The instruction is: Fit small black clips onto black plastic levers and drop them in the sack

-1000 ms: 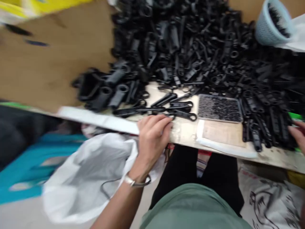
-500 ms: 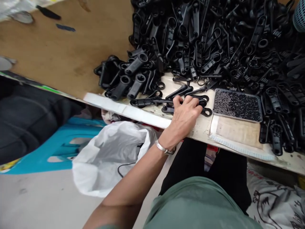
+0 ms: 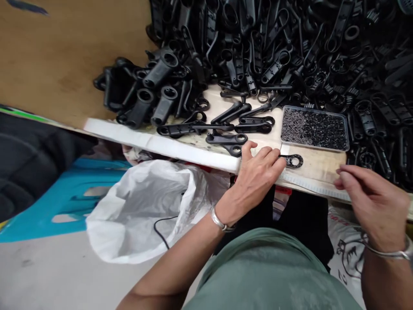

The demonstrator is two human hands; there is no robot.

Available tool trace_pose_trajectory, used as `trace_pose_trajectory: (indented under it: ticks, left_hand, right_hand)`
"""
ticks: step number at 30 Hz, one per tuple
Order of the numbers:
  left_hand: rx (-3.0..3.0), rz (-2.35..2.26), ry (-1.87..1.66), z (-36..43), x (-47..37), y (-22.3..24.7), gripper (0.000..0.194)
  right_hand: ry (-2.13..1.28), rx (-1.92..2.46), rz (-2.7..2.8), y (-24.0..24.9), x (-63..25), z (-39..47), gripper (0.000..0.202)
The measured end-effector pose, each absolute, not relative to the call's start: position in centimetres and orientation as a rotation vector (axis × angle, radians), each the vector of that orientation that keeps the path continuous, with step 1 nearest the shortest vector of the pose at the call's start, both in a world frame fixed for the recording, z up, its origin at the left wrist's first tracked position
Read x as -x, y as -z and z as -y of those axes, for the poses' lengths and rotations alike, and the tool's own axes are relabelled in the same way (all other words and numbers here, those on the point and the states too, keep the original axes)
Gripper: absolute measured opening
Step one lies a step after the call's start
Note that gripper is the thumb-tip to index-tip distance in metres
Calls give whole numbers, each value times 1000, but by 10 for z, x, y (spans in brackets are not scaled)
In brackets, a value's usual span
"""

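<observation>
My left hand (image 3: pixel 260 174) is closed over a black plastic arm (image 3: pixel 294 161) at the table's front edge, and the arm's ring end sticks out to the right of the fingers. At the right, my right hand (image 3: pixel 374 198) is raised near the front edge with thumb and fingers pinched together; what they hold, if anything, is too small to make out. Between and behind the hands stands a clear tray (image 3: pixel 314 128) of small dark pieces. More black arms (image 3: pixel 227 138) lie just left of my left hand.
A large heap of black plastic parts (image 3: pixel 258 43) covers the back of the table. White foam edging (image 3: pixel 161 145) runs along the front left. Below are a white bag (image 3: pixel 129 215), a blue stool (image 3: pixel 64 198) and a person's dark-clothed leg (image 3: pixel 35 159).
My left hand has moved right and toward the front edge, bringing a black arm with it. My right hand has come into view at the right. The view has shifted somewhat.
</observation>
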State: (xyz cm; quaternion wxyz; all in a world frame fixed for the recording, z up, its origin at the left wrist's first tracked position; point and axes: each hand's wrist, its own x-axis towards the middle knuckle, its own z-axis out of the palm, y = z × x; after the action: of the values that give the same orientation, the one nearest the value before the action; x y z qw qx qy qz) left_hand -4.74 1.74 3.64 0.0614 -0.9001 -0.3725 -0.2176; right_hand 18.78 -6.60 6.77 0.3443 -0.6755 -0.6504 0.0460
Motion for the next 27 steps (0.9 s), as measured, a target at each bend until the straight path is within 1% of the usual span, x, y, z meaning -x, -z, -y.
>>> trace_pose_trajectory:
  ticks: [2, 7, 16, 20, 23, 27]
  left_hand:
    - [2758, 1132, 662, -16, 43, -32, 22]
    - [2820, 1188, 717, -20, 41, -25, 13]
    - [3001, 1305, 905, -19, 49, -23, 13]
    - [3003, 1298, 998, -24, 55, -30, 17]
    - [2939, 1345, 923, -40, 55, -43, 24]
    - [2861, 1395, 717, -73, 41, -58, 30]
  right_hand:
    - [-165, 1726, 1750, -63, -171, 61, 12]
    - [-237, 1705, 1856, -54, -164, 56, 13]
    - [-260, 1823, 1885, -59, -164, 47, 18]
    - [-154, 1886, 1978, -66, -172, 31, 22]
    - [-26, 1968, 2109, -73, -176, 9, 24]
    - [64, 2228, 2146, -80, -171, -23, 25]
